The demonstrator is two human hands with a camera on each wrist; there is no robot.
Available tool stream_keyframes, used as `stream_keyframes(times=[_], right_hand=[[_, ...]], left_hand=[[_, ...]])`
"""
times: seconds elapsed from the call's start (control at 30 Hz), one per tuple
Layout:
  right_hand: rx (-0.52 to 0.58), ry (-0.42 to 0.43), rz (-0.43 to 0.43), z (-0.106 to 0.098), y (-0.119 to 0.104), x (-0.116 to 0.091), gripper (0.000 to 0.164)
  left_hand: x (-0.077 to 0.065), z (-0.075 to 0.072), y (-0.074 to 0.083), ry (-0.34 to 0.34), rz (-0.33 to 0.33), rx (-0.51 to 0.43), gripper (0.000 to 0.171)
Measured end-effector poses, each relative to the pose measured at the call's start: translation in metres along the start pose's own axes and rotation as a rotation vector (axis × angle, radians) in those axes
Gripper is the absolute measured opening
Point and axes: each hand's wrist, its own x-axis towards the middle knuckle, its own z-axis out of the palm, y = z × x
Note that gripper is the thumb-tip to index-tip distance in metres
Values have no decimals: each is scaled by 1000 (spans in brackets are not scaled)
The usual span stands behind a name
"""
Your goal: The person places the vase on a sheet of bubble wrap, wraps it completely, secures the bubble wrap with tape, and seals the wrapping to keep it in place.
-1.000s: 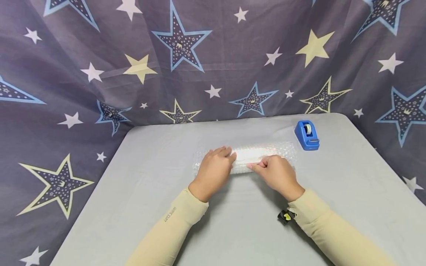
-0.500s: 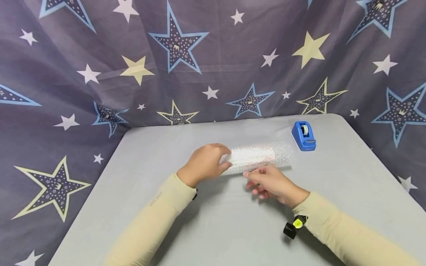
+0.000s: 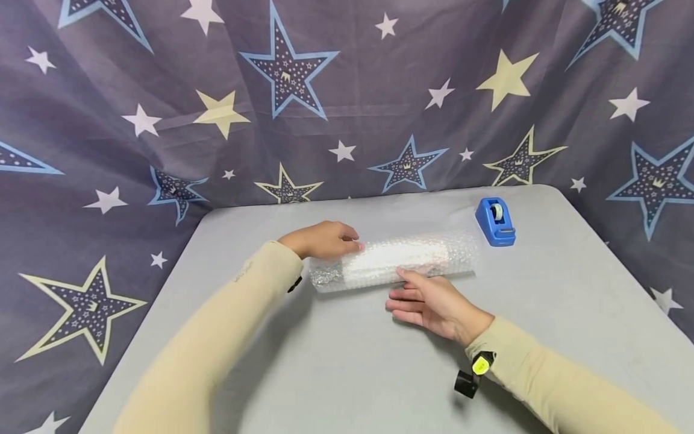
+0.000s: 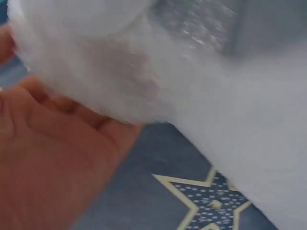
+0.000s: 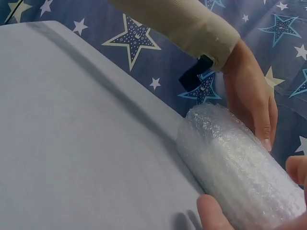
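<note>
A roll of bubble wrap (image 3: 398,259) lies crosswise on the table, wound around something white and cylindrical whose kind is hidden. Along its far left side, my left hand (image 3: 324,239) reaches over with relaxed fingers at the wrap. In the left wrist view, the fingers of the left hand (image 4: 57,148) lie against the blurred, clear end of the wrap. My right hand (image 3: 436,304) is at the near side, its thumb at the roll's front edge and the other fingers spread loosely below. The right wrist view shows the rounded left end of the roll (image 5: 230,158) with both hands around it.
A blue tape dispenser (image 3: 496,222) with a small tape roll stands behind the roll's right end. The grey-covered table (image 3: 374,367) meets a dark star-patterned cloth (image 3: 347,108) at its back and sides.
My left hand has moved left and to the far side, uncovering the roll's left end. My right hand has shifted from pinching the wrap's edge to spread fingers just in front of it.
</note>
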Motion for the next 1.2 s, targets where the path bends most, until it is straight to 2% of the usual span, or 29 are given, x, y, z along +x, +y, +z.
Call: stream_keyframes(times=[0.1,0.23,0.4,0.5,0.6,0.7,0.9,1.07,1.2], right_hand=[[24,15,-10,1,-1,1,78],[43,21,-17,0,-3,4,79],[46,34,-12,-6,-9,9,74],[12,41,-1,-11,-15,13,70],[-39,54,4,-14,-22,18,66],[-97,62,5,-15,-29,21,68],[-223,57,21,-15,-40,25,76],[-309,35,14,-12,-45,26,75],[-368,25,-2,-11,-46,26,77]], left_hand=[[6,-2,-8,-59,22,-78,49],[9,-2,-16,-99,37,-157,45],[6,-2,-17,-136,38,-182,41],[2,-1,-13,-180,4,-216,43],[-2,3,-7,-238,-61,-307,45],[-6,10,-2,-286,-119,-404,44],[-10,30,9,-351,-171,-661,42],[-15,52,23,-335,-224,-897,42],[-21,67,38,-286,-227,-973,46]])
